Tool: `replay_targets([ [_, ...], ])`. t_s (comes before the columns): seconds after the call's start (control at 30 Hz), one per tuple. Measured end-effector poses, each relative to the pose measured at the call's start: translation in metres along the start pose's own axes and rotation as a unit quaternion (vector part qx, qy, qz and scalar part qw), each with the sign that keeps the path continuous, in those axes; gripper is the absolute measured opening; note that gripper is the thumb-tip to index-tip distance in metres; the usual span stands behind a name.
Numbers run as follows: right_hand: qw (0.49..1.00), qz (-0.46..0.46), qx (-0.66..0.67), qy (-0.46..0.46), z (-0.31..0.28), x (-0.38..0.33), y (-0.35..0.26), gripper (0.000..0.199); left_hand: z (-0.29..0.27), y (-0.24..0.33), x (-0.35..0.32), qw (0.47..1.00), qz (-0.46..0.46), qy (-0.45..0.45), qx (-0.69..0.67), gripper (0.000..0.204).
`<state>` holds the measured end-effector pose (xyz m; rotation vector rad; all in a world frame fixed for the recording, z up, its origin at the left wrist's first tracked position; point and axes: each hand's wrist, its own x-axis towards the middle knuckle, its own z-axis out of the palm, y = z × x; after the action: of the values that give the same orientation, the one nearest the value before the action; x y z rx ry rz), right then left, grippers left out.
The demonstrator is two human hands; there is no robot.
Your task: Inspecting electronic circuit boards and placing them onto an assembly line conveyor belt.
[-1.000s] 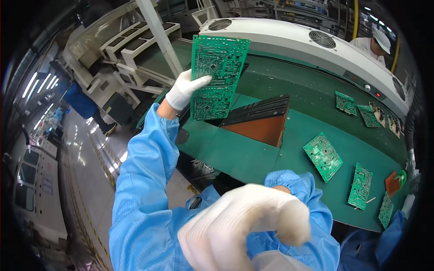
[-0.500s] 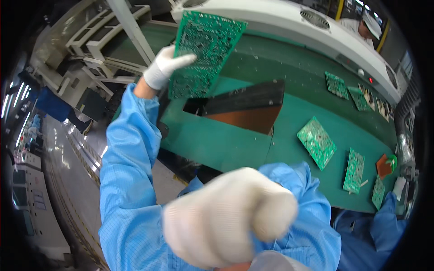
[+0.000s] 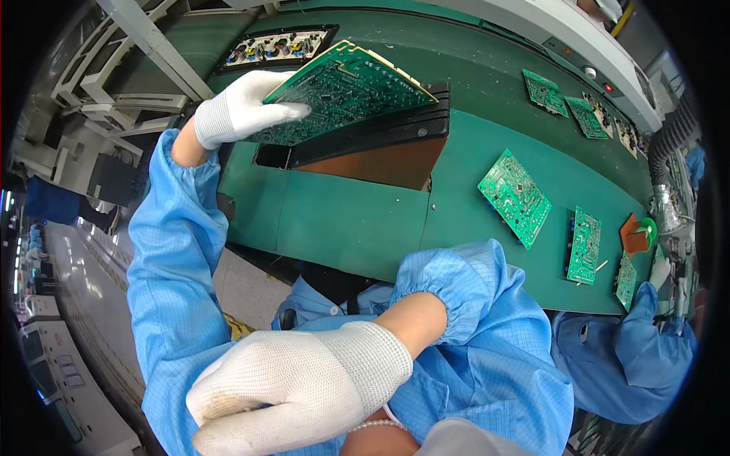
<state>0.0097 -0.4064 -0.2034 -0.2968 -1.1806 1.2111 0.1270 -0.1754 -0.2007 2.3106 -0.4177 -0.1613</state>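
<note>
My left hand, in a white knit glove, grips a green circuit board by its left edge, thumb laid across the near face. The board is tilted over a black-topped wedge-shaped stand with a brown side, partly covering it. I cannot tell whether board and stand touch. Close to my chest, my right hand, also gloved, has its fingers curled toward the thumb; whatever may be between them is hidden. It is well apart from the board.
Several other green boards lie to the right, one on the green table. A framed board with components sits at the back left. A white overhead machine spans the far side. At the right, a blue-sleeved co-worker stands by the table.
My left hand has tipped the board from near upright to a flatter slant, bringing it over the stand. My right hand has moved left and down in the view. The whole view has shifted.
</note>
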Motion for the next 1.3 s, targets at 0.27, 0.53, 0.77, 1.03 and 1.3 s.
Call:
replay_targets([
  [0.27,0.999,-0.033,-0.029,0.024,-0.005,0.0,-0.012,0.038,-0.002,0.003,0.017,0.998,-0.019,-0.042,-0.04,0.03],
  [0.53,0.986,-0.071,-0.144,0.052,-0.014,0.001,-0.017,0.036,0.073,0.008,-0.023,0.97,0.149,0.142,0.128,0.045],
  [0.77,0.959,-0.063,-0.269,0.054,-0.014,-0.008,-0.032,0.032,0.094,0.016,-0.077,0.952,0.157,0.242,0.105,0.046],
  [1.03,0.549,-0.224,-0.724,0.353,-0.051,-0.02,-0.113,0.016,0.016,0.024,-0.086,0.815,0.073,0.347,-0.457,0.036],
  [1.3,0.625,0.005,-0.732,0.271,-0.162,0.018,-0.121,0.041,0.032,0.0,-0.073,0.738,0.142,0.335,-0.568,0.038],
])
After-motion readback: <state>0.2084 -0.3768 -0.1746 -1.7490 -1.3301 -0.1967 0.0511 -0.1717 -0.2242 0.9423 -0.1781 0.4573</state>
